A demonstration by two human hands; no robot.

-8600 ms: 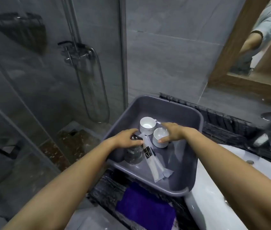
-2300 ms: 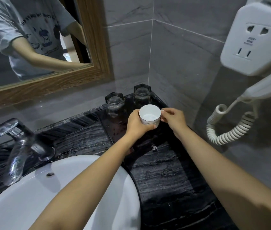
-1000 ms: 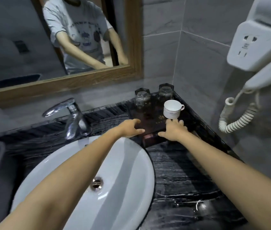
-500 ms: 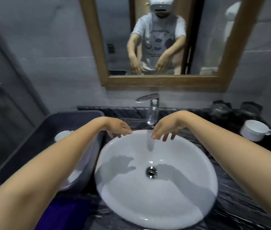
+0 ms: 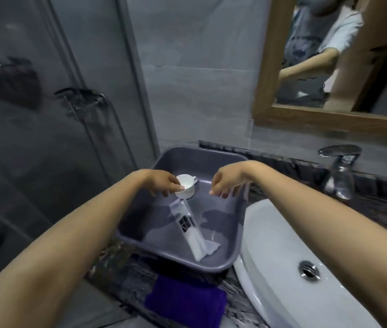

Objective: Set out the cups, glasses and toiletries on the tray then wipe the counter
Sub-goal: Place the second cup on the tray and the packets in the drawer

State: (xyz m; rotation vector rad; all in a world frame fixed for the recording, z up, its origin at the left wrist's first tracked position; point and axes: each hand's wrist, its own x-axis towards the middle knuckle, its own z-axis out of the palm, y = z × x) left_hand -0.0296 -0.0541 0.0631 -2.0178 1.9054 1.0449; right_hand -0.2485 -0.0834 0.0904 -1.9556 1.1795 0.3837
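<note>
A grey plastic basin (image 5: 213, 265) stands on the dark marble counter (image 5: 119, 261), left of the sink. Inside it, a white cup (image 5: 188, 185) stands upright at the far side. Clear toiletry sachets (image 5: 189, 227) with a black label lie flat on the basin floor. My left hand (image 5: 162, 182) hangs over the basin with its fingertips at the cup's left rim, not closed around it. My right hand (image 5: 225, 183) hovers to the right of the cup with fingers spread and nothing in it.
A folded purple cloth (image 5: 185, 301) lies on the counter in front of the basin. The white sink bowl (image 5: 282, 261) and chrome tap (image 5: 340, 171) are on the right. A wood-framed mirror (image 5: 329, 120) hangs above. The glass shower screen (image 5: 45, 138) bounds the left.
My view has swung left from the sink to the basin. Both hands moved from above the sink bowl to over the basin, the left one reaching the cup.
</note>
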